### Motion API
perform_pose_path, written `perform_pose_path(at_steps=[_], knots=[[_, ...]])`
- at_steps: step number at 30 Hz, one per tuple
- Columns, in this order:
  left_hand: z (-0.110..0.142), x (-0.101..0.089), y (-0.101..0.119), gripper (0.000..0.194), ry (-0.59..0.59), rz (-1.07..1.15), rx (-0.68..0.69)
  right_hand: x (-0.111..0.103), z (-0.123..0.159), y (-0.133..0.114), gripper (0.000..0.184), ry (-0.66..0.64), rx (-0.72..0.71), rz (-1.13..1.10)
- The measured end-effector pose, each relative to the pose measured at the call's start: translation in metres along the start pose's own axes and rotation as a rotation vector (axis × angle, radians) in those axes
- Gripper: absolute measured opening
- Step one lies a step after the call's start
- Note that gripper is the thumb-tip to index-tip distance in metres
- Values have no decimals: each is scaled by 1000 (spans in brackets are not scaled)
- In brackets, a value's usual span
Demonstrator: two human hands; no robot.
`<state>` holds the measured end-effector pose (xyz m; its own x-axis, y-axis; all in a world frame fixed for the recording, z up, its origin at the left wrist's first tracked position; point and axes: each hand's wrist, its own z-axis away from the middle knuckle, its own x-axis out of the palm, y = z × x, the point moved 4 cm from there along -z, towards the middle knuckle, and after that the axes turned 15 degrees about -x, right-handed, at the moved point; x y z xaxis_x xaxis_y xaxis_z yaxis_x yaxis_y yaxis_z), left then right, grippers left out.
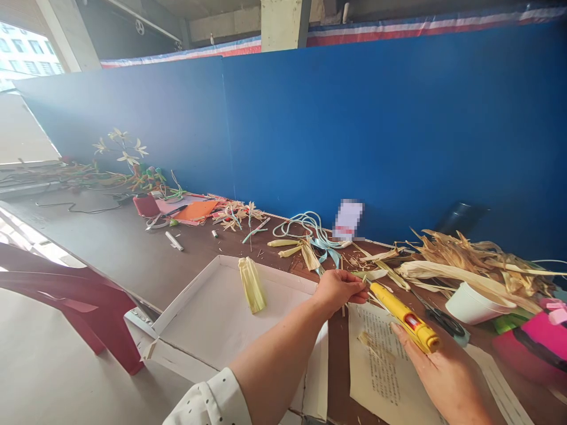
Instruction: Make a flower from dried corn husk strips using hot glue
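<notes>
My right hand (452, 375) grips a yellow glue gun (394, 307) with a small red-lit window, its nozzle pointing to the left. Close to that nozzle, the fingers of my left hand (337, 290) are pinched together; what lies between them is too small to make out. Beneath the glue gun is a printed sheet of paper (376, 383) with dried glue marks. To the left, a pale green corn husk (251, 286) rests in a shallow white box lid (208, 319). Behind my left hand lie husk buds (287, 247) with blue ribbon.
A heap of dry husks (473, 262), black-handled scissors (445, 321), a white cup (476, 304) and a pink bag (531, 348) crowd the right. Pale blue cord (303, 221) lies along the blue partition (310, 130). A dark red chair (84, 295) stands at left.
</notes>
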<state>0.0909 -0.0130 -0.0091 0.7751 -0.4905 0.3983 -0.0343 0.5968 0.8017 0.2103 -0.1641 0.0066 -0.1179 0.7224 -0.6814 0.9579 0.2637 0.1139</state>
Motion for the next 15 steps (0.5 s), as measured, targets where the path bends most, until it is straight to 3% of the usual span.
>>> perform_pose_path(at_steps=[15], knots=[[-3, 0, -2, 19, -14, -3, -15, -2, 0, 2, 17, 13, -5, -28]])
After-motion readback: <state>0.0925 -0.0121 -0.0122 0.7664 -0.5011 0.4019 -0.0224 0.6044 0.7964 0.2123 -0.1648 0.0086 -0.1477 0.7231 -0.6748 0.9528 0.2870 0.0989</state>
